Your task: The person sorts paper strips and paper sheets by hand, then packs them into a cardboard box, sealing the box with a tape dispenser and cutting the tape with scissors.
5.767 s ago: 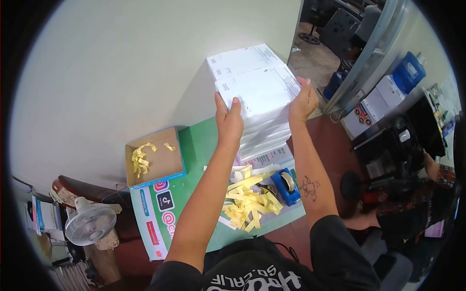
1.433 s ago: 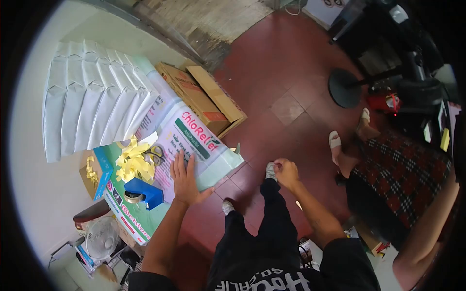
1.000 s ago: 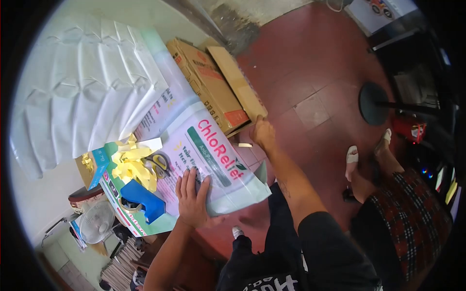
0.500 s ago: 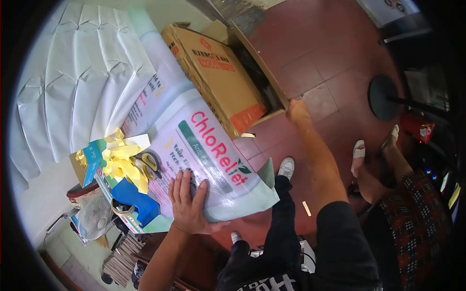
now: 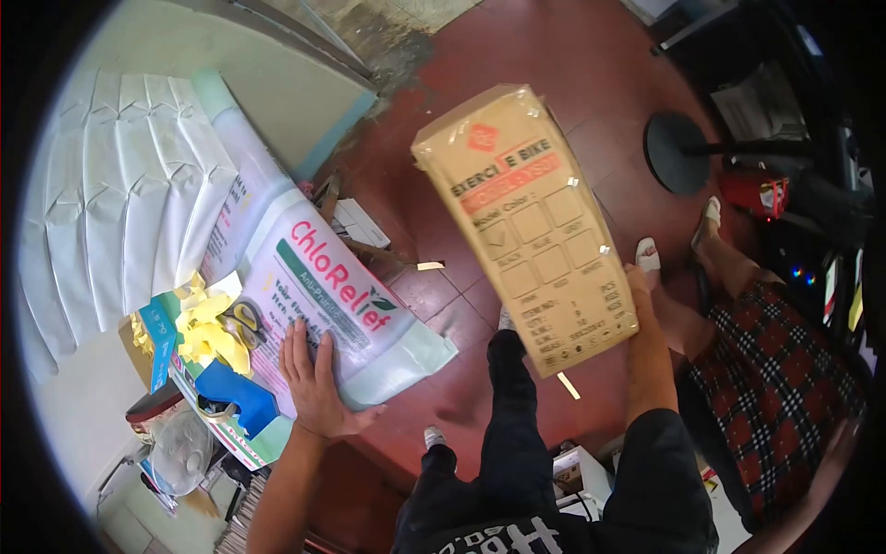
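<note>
My left hand (image 5: 309, 383) lies flat with its fingers spread on a glossy printed sheet (image 5: 318, 268) marked "ChloRelief". My right hand (image 5: 643, 305) grips the lower right edge of a brown cardboard box (image 5: 544, 235), printed "Exercise Bike" with rows of squares. That box is held tilted above the floor, apart from the sheet; most of my right fingers are hidden at its side. Left of my left hand are scissors (image 5: 244, 321), yellow paper scraps (image 5: 205, 323) and a blue object (image 5: 235, 395), perhaps a tape dispenser.
White folded paper pieces (image 5: 138, 166) overlap at the upper left. A fan (image 5: 180, 457) stands below. On the right are a round black stand base (image 5: 676, 152) and a person in a plaid garment (image 5: 784, 406). Red tiles (image 5: 544, 55) cover the floor.
The cardboard box has come up and to the right from beside the sheet, turned so its printed end faces me. My left hand stays flat on the sheet.
</note>
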